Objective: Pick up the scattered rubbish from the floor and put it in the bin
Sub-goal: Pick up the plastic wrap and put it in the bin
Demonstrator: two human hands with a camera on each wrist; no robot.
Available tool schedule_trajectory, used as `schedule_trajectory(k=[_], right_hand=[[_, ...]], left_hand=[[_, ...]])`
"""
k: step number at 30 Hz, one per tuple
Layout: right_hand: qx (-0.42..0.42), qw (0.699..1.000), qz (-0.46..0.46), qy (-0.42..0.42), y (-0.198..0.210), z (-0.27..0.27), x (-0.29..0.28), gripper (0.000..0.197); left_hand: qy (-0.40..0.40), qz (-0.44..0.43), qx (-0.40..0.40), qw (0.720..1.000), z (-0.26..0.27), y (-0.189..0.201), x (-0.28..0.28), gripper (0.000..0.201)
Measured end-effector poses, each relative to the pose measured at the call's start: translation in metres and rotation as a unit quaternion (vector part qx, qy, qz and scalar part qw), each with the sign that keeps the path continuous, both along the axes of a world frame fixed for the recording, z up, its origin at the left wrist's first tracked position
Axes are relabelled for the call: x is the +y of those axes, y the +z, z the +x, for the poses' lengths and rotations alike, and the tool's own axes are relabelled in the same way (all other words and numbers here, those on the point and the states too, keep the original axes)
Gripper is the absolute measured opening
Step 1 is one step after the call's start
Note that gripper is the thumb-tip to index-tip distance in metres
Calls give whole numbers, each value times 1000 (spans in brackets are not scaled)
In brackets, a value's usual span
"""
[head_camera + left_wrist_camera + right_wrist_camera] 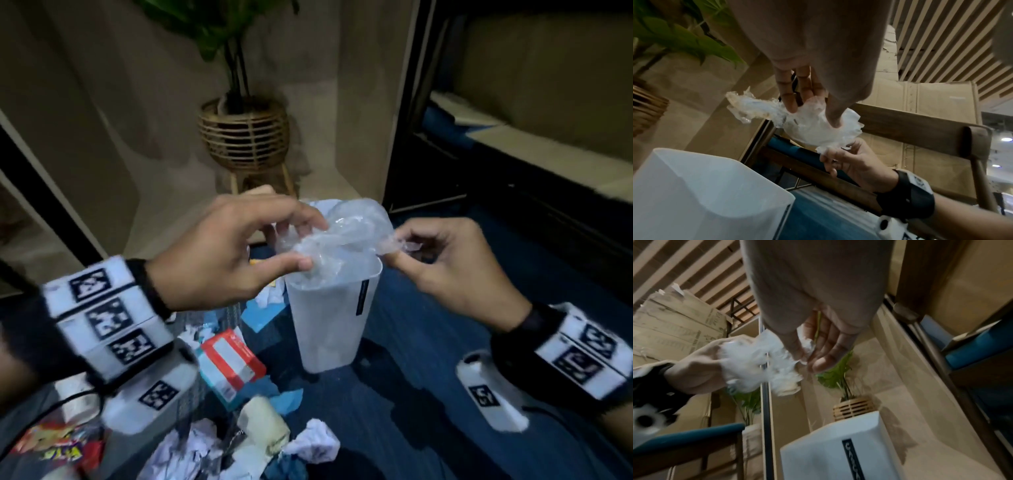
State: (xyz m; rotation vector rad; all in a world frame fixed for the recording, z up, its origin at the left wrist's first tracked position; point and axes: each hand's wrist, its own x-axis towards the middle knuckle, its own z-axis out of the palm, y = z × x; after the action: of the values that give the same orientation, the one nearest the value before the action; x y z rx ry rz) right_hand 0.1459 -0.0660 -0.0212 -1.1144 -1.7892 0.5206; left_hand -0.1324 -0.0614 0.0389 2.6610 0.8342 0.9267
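I have my left hand (219,253) and right hand (452,263) both pinching the crumpled plastic wrap (342,236) over the bin (334,308); I reckon that, springy and light, it could catch the rim and fall outside.

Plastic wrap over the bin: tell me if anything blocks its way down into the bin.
Nothing visible does. The plastic wrap is held by the left hand and right hand just above the bin, whose mouth is open. In the head view the wrap's lower edge seems to reach the rim already.
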Motion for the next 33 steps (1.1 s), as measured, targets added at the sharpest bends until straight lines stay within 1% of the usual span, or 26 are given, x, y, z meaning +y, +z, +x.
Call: schedule_trajectory(k=[1,3,5,6,8,9,11,13,15,16,20,21,23,25,28,31,33], right_hand=[[-16,1000,4,-12,-1,-4,6,18],[-75,997,22,-30,-3,-11,16,25],[-129,989,40,-55,-5,-17,23,29],[-143,987,44,-64,-5,-19,29,30],[-170,982,36,-71,-7,-25,36,31],[-203,977,23,-65,-7,-26,39,32],[-291,955,-24,-48,-5,-25,40,32],[-365,927,-76,-45,-1,-21,40,33],[-401,909,-101,-55,2,-16,40,35],[-407,906,-101,-61,2,-13,40,37],[-407,908,-78,-55,-6,-4,28,38],[-397,914,-69,-49,-7,-5,25,37],[-340,938,-31,-49,-13,-9,15,32],[-266,962,1,-54,-25,-17,6,24],[-206,977,20,-55,-51,-32,-9,16],[-159,986,14,-51,-83,-47,-24,9],[-144,989,1,-42,-104,-57,-33,6]], left_hand=[[10,17,0,1000,3,-3,8,33],[36,43,3,998,9,-12,26,31],[53,33,-8,998,18,-22,42,29],[61,24,-13,998,22,-26,50,28],[71,-6,3,997,31,-36,62,28],[79,-16,11,997,35,-42,69,28],[108,-44,31,993,41,-53,82,29],[149,-76,81,983,44,-65,95,33],[164,-79,133,974,43,-75,102,38],[161,-72,135,975,42,-78,103,39],[125,-28,89,988,30,-81,97,32],[111,-20,75,991,25,-80,93,29],[91,-1,31,995,16,-78,78,22],[80,5,-2,997,5,-80,59,14],[49,-5,2,999,-7,-97,36,6],[17,-23,12,1000,-13,-124,26,7],[4,-45,18,999,-14,-143,22,8]])
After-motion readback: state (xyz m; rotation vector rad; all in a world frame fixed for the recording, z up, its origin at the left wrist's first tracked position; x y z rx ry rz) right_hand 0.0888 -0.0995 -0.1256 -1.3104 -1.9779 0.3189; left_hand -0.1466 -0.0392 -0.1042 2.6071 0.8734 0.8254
